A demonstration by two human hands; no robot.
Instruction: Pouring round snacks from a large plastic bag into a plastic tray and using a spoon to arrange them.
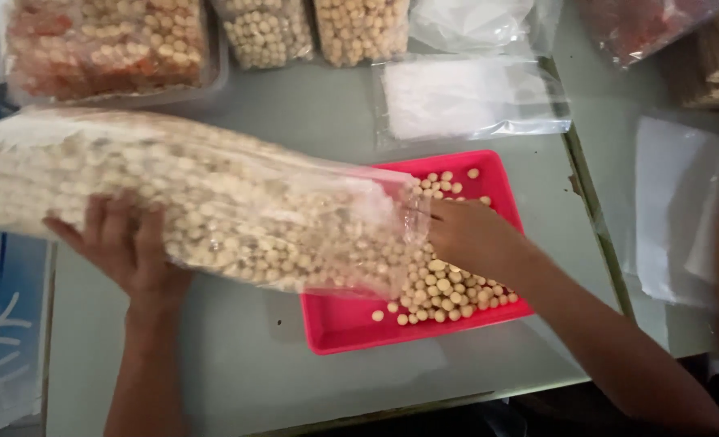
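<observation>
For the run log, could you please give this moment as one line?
left hand: supports bean bag | right hand: at bag mouth | beans in pink tray

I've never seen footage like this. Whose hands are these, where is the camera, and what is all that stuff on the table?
There is no machine here: a person wears a camera on the head, looking down at their own two bare hands. The left hand presses on a big clear plastic bag of small pale round balls lying on its side. The right hand is at the bag's open mouth, over a pink tray where some balls already lie loose. On the grey table behind are more filled bags and flat empty clear bags.
</observation>
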